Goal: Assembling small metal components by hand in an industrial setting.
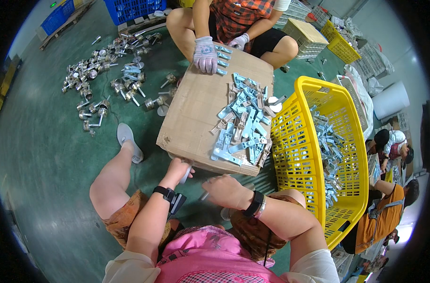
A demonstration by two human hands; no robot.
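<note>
My left hand [177, 170] is below the near edge of a cardboard box [186, 118], its fingers closed on a pale disc-shaped piece [185, 174] that is partly hidden. Just right of it, my right hand [227, 191] is curled, and a short grey rod-like end [204, 195] sticks out from its fingers; motion blurs it. A heap of light-blue and grey plastic clips [245, 113] covers the right side of the box top. A white disc with a grey stem [274, 104] lies at the box's right edge.
Across the box, a co-worker's gloved hand [205, 56] rests beside a row of blue clips [222, 59]. A yellow basket [314, 155] of clips stands right. Metal parts with stems [90, 70] litter the left floor. A blue crate [132, 10] stands behind; people work far right.
</note>
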